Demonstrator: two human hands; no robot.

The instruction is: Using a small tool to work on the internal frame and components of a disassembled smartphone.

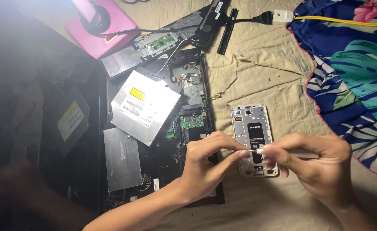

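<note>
An opened phone (253,128) with its back cover off lies on beige cloth (257,68), showing a black battery in a silver frame. My right hand (312,160) hovers over its lower end, pinching a thin white tool (297,152) that points left. My left hand (210,160) comes in from the lower left, and its thumb and forefinger pinch the tool's tip just above the phone's lower half.
A dismantled black laptop (154,128) lies to the left with a silver optical drive (145,107) on it, a green circuit board and a fan. A pink lamp base (101,25) stands at the top left. A patterned blue fabric (351,72) covers the right side.
</note>
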